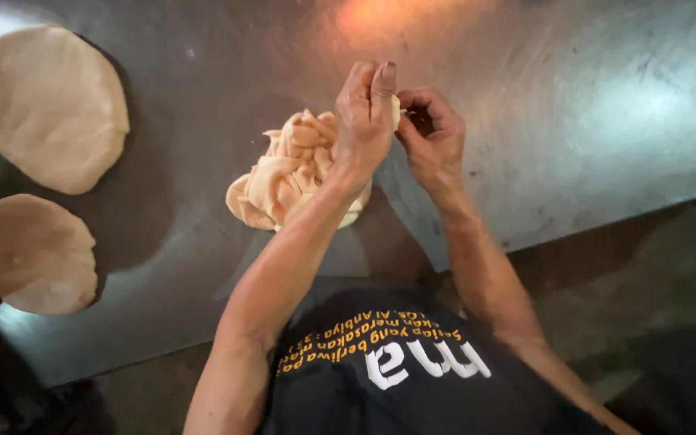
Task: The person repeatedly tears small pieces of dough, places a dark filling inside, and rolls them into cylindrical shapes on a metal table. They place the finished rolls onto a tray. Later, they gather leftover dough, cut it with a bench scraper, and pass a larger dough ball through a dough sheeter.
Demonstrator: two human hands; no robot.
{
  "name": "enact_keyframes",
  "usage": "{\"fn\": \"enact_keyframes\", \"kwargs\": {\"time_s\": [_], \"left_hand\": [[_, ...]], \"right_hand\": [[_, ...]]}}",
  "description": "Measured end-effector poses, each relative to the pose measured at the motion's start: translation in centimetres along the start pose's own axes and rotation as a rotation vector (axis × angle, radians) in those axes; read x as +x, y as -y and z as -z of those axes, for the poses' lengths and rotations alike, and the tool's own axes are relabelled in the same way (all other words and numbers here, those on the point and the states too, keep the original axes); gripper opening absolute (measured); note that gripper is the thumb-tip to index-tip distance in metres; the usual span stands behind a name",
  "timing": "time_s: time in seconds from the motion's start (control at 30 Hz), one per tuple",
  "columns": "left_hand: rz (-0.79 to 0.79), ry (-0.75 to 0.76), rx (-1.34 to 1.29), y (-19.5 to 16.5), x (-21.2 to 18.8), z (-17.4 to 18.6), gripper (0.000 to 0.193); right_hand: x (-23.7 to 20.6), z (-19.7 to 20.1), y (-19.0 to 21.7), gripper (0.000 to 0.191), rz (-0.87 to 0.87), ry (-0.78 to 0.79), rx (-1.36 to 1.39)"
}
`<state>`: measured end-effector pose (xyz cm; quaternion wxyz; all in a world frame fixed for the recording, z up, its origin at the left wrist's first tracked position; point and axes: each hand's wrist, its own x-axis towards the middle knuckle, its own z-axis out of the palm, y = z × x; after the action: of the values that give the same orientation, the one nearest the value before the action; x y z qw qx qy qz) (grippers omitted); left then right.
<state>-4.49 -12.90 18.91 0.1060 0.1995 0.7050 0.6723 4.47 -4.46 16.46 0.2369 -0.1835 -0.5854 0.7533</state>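
A crumpled, folded pile of pale dough lies on the shiny metal work surface. My left hand is raised just above its right side, fingers pinched on a thin end of the dough. My right hand is right beside it, fingers also pinched on that same dough end. The two hands touch each other over the pile. The bit of dough between the fingers is mostly hidden.
Two flat round dough discs lie at the left: a larger one at the top and a smaller, darker one below it. The metal surface ends at a front edge near my dark printed shirt.
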Motion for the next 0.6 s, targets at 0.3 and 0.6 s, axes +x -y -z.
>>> {"fn": "enact_keyframes", "kwargs": {"time_s": [0.3, 0.6], "left_hand": [[-0.115, -0.098, 0.153, 0.7, 8.9, 2.7, 0.052], [-0.622, -0.16, 0.537, -4.8, 31.1, 5.7, 0.021]], "right_hand": [[1.8, 2.1, 1.9, 0.012, -0.151, 0.387, 0.512], [-0.3, 7.9, 1.7, 0.019, -0.25, 0.05, 0.007]]}}
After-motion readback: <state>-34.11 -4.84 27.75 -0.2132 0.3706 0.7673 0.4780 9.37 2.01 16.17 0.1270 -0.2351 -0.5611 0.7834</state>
